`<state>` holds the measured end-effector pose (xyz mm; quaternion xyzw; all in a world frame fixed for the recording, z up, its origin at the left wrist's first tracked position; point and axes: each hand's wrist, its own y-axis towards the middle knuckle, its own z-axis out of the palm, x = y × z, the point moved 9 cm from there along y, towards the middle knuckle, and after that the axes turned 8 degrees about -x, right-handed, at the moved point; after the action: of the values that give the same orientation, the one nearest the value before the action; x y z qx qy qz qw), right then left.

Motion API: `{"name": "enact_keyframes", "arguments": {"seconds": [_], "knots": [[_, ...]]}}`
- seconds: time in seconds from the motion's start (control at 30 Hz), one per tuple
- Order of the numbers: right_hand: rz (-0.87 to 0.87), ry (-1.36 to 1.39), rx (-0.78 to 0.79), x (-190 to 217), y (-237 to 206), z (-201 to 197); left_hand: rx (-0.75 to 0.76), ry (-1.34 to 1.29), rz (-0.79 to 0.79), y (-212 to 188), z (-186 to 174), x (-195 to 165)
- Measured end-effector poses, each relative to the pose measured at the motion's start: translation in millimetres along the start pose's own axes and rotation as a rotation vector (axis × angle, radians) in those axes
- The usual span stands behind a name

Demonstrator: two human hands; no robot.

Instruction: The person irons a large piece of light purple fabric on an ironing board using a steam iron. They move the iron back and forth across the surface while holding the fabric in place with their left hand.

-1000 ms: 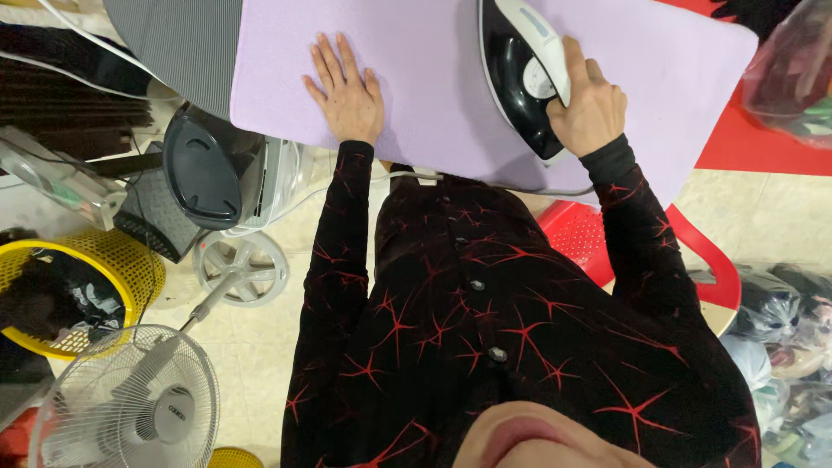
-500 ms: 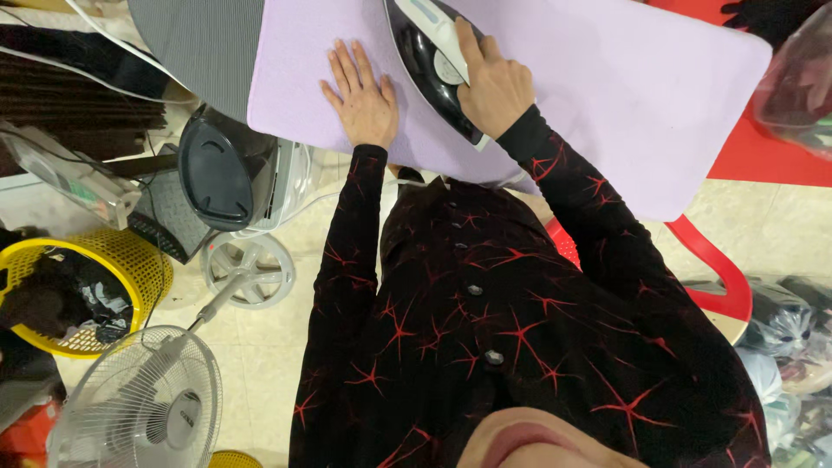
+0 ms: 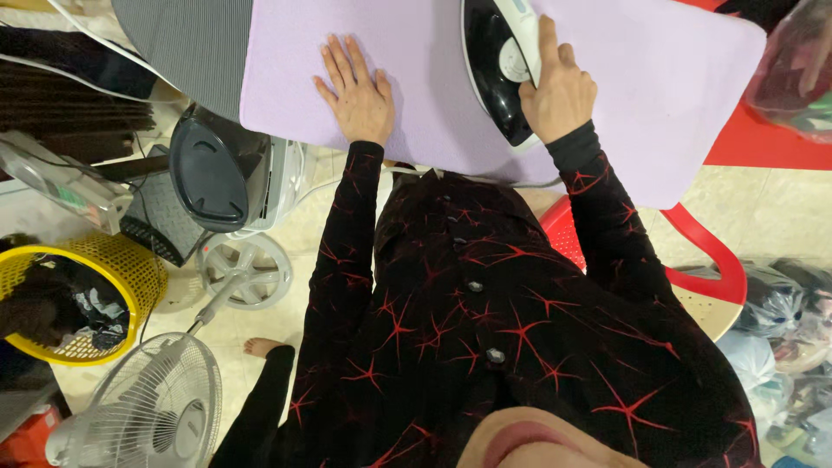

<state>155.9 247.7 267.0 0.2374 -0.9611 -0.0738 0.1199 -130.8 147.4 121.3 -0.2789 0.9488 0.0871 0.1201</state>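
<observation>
Clothing: a black long-sleeved garment with thin red crack-like lines and dark buttons fills the near part of the view.
Floor, near left: a white floor fan with a round wire grille stands by a yellow plastic mesh basket holding dark clothes.
Seat: a red plastic chair shows to the right, beside the right sleeve.
Left hand: the left hand lies flat, palm down, fingers slightly spread, on the pale lilac cloth covering the ironing surface, near its closer edge.
Right hand: the right hand is wrapped around the handle of the black and white electric iron, index finger stretched along the top.
Iron: it rests on the lilac cloth, to the right of the left hand, not touching it.
Far left: a grey striped board end juts out from under the cloth.
</observation>
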Motion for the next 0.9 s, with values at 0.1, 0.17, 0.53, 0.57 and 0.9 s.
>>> {"name": "enact_keyframes", "arguments": {"seconds": [0.1, 0.17, 0.53, 0.57, 0.9], "knots": [[0.022, 0.001, -0.018, -17.0, -13.5, -9.2, -0.004, 0.011, 0.008, -1.6, 0.5, -1.1], [0.028, 0.002, -0.036, -24.9, -19.7, -16.9, 0.007, 0.002, 0.002, -2.9, 0.2, -1.1], [-0.171, 0.141, 0.031, 27.7, -10.5, -40.1, 0.002, 0.006, -0.080, -3.0, -8.0, 11.9], [-0.205, 0.163, 0.071, 41.3, -5.9, -34.0, -0.010, 0.009, -0.077, -1.9, -9.2, 11.8], [-0.414, 0.135, 0.104, 107.1, 30.7, 2.1, -0.011, 0.011, -0.131, -5.3, -12.7, 5.4]]}}
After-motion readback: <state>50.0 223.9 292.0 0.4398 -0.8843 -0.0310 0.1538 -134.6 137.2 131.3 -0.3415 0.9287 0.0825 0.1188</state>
